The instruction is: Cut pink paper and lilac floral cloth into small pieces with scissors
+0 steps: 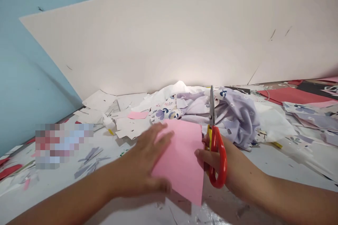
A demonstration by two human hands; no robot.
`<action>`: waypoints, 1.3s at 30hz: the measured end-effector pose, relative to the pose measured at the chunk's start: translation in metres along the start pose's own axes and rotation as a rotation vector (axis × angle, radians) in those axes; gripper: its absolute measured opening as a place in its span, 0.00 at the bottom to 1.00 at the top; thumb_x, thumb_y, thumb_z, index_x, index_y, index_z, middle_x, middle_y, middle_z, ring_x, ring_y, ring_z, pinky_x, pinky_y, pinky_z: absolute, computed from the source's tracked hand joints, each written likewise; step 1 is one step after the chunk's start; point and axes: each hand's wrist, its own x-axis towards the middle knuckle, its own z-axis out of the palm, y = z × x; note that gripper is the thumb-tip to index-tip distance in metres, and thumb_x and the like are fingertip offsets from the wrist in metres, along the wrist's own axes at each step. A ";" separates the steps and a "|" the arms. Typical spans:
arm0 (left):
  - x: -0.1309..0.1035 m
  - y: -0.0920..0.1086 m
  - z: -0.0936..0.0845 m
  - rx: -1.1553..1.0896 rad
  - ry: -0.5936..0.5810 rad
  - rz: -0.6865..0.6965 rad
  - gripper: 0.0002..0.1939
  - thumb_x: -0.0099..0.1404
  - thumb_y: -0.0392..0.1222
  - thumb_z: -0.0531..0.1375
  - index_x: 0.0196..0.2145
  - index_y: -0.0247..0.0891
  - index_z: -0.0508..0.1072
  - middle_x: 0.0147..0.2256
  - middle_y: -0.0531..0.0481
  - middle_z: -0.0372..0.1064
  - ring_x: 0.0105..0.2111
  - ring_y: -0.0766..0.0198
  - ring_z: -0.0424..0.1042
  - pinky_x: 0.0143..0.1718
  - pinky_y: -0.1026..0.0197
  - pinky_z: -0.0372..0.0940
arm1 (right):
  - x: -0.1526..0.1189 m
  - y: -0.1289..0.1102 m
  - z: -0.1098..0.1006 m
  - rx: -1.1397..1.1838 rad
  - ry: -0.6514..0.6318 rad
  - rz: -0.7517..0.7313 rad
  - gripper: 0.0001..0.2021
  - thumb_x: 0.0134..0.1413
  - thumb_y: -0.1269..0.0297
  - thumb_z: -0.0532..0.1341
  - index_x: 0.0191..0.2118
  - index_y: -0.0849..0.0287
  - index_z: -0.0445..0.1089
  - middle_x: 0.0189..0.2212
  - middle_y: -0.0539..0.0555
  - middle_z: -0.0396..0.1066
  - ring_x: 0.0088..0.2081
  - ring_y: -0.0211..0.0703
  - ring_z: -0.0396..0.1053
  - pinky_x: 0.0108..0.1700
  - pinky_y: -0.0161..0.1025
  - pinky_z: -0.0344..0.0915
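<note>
A pink sheet of paper is raised in front of me, between my two hands. My left hand, slightly blurred, lies against its left edge with the fingers spread. The red-handled scissors are in my right hand, blades upward, the fingers around the handles. My right fingertips also touch the right edge of the pink sheet. Behind the sheet sits a heap of lilac and floral cloth.
White paper scraps and a small white glue bottle lie at the left. Red paper and patterned cloth pieces are at the right. A tall white panel stands behind the table.
</note>
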 end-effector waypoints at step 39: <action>0.012 -0.014 0.000 -0.216 -0.080 -0.487 0.51 0.40 0.49 0.62 0.60 0.44 0.44 0.55 0.37 0.55 0.46 0.44 0.65 0.35 0.54 0.62 | 0.042 0.017 -0.019 -0.673 -0.085 0.059 0.11 0.35 0.70 0.60 0.24 0.55 0.54 0.22 0.50 0.67 0.22 0.43 0.66 0.16 0.33 0.51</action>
